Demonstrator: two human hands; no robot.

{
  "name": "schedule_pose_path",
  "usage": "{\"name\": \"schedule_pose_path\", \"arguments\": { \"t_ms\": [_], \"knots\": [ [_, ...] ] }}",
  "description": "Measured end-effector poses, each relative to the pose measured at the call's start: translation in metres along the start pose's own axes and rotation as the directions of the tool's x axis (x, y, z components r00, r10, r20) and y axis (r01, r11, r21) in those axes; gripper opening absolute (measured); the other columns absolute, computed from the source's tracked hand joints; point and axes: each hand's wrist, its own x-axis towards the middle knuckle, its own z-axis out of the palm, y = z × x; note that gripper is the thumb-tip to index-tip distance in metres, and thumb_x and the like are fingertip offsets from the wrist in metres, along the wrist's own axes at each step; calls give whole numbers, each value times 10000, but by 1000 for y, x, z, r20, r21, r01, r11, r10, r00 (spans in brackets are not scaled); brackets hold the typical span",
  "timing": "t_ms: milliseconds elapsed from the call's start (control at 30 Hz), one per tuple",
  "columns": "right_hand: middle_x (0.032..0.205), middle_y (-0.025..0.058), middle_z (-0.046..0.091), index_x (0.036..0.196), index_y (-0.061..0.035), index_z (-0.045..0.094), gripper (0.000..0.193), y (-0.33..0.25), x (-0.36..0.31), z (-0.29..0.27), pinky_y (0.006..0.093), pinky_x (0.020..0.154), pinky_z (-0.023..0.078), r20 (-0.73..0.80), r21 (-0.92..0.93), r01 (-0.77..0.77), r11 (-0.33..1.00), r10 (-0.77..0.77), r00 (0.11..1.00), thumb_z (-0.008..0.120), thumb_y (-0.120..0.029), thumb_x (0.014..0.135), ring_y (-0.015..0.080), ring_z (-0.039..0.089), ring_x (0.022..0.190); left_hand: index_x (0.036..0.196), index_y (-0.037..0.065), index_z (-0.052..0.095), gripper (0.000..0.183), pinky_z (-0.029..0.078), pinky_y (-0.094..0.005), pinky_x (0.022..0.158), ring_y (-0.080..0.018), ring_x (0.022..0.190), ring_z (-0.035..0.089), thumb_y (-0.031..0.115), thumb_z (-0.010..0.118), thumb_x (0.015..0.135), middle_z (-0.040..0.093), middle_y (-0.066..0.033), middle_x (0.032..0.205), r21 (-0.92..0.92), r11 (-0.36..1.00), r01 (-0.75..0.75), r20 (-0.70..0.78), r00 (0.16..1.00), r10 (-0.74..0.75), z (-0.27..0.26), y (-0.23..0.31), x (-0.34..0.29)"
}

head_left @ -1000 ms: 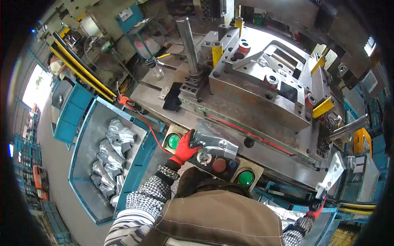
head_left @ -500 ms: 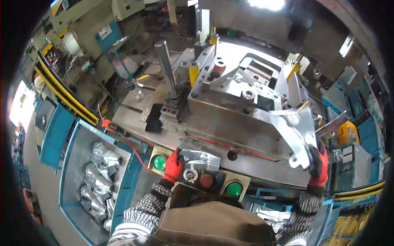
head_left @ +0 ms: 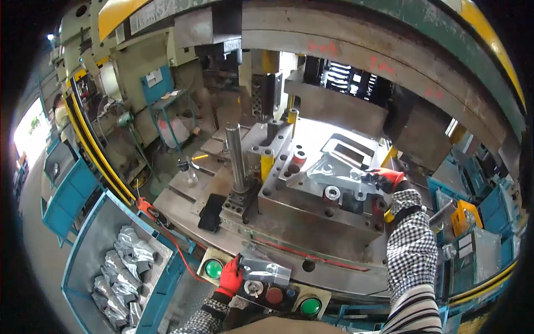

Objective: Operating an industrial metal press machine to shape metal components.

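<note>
My right hand [head_left: 389, 180], in a red glove with a dark palm, reaches out over the lower die [head_left: 311, 201]. Its fingers are closed on the right end of a silvery stamped metal bracket [head_left: 335, 171], which lies across the die's top. Nearer to me, my left hand [head_left: 230, 276], also red-gloved, is closed at the left end of a smaller shiny metal plate [head_left: 268, 270]. That plate lies over the back of the button panel, between a green button [head_left: 213, 269] on the left and another green button [head_left: 310, 305] on the right.
Overhead spans the heavy press ram [head_left: 367, 50]. A steel guide post [head_left: 236, 158] and a black flat object [head_left: 212, 212] stand left of the die. A blue-rimmed bin [head_left: 83, 222] at left holds several metal parts [head_left: 119, 273]. Yellow-black guard bars [head_left: 100, 153] run along the left.
My right hand has carried the bracket from the right side forward and left onto the die. My left hand keeps its place at the plate. The view has tilted up, showing the ram.
</note>
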Motion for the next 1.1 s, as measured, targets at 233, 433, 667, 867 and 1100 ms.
{"name": "schedule_pose_path", "arguments": {
  "t_ms": [233,433,667,867,1100],
  "knots": [
    [1236,153,678,1334,-16,626,469,19,47,24,368,979,500,102,-161,-146,976,163,981,686,-295,961,269,634,1129,1479,21,463,678,474,-480,978,-421,1125,588,37,638,824,617,-226,1192,-15,999,33,24,999,-33,-1,7,-1],
    [1325,210,649,1369,-15,593,547,-32,19,86,413,1055,477,-656,-462,-310,831,-85,750,701,-338,942,353,617,1228,1501,15,432,696,465,-479,1014,-418,1173,578,78,663,847,608,-226,1265,-26,1000,-6,47,999,7,11,-10,5],
    [1392,220,599,1436,-4,504,677,-152,-159,205,423,1089,452,-20,19,-15,1000,15,1000,711,-406,932,357,571,1293,1535,11,396,807,453,-458,1078,-401,1272,557,202,771,846,572,-222,1405,-133,988,85,147,987,-65,-18,-18,6],
    [1450,229,557,1492,6,427,794,-41,-298,399,432,1118,431,-10,49,-533,845,534,846,719,-464,923,361,530,1349,1523,-19,404,883,468,-435,1074,-368,1281,568,198,841,787,553,-243,1433,-411,906,99,-43,991,-127,-52,-76,11],
    [1421,182,579,1511,-7,391,851,-33,-268,551,402,1099,449,-350,736,-137,663,546,761,851,-269,844,287,562,1308,1535,-56,323,1034,523,-411,1023,-297,1231,614,136,911,706,592,-208,1389,-402,732,550,283,835,-472,-64,-164,-9]
  ]
}}
